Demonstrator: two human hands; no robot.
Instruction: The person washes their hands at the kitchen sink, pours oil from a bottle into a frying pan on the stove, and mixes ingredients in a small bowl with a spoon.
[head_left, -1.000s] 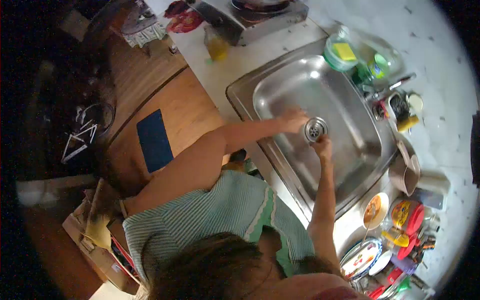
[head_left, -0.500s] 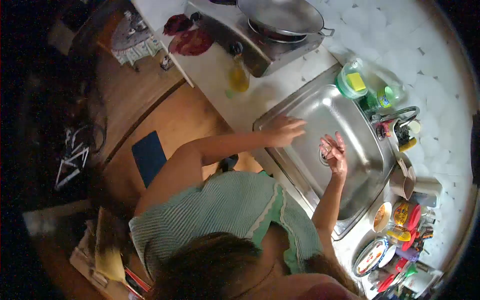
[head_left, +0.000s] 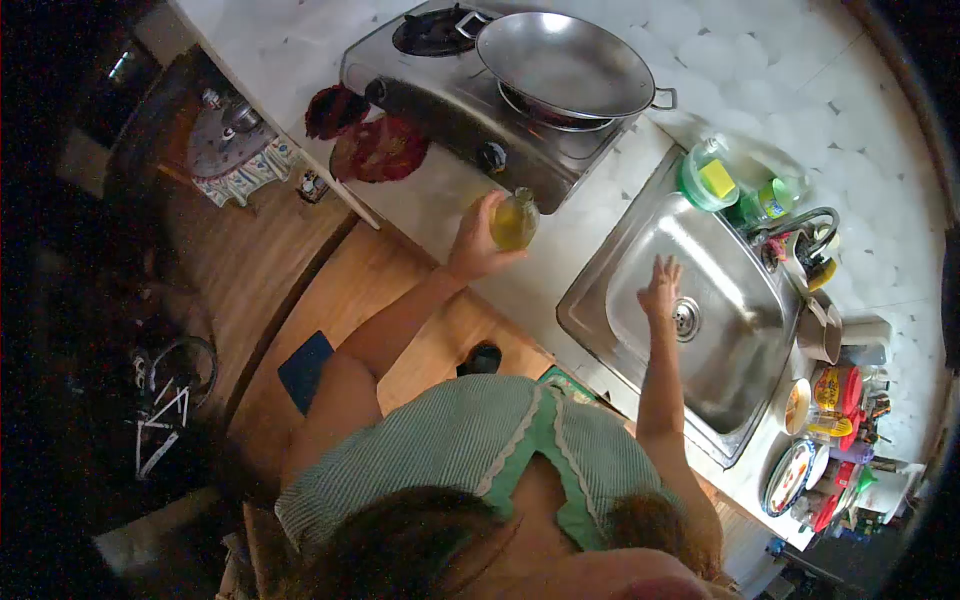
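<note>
One bottle (head_left: pixel 515 222): see-through, yellow-green contents; I log it just past 12 o'clock from the centre of my remote head feed, near the stove's front edge. Base contact with the counter: cannot tell.
Left hand (head_left: pixel 478 245): grasping the bottle, fingers wrapped round its side; 12 o'clock.
Right hand (head_left: pixel 658 292): released, fingers extended and spread, at 3 o'clock, over the sink (head_left: pixel 735 375). I cannot tell whether it touches the basin.
Drain (head_left: pixel 686 318): 3 o'clock, just beside the right hand in my view.
Stove (head_left: pixel 440 118): 12 o'clock, two burners.
Wok (head_left: pixel 565 65): 1 o'clock, upright on the stove's right burner, interior facing me.
Dark red cloths (head_left: pixel 380 150): 11 o'clock, lying on the counter (head_left: pixel 575 260) beside the stove.
Yellow sponge (head_left: pixel 717 178): 2 o'clock, on a green container at the sink's corner.
Faucet (head_left: pixel 822 222): between 2 and 3 o'clock, behind the basin.
Plate (head_left: pixel 790 478): 4 o'clock, patterned, near the jars.
</note>
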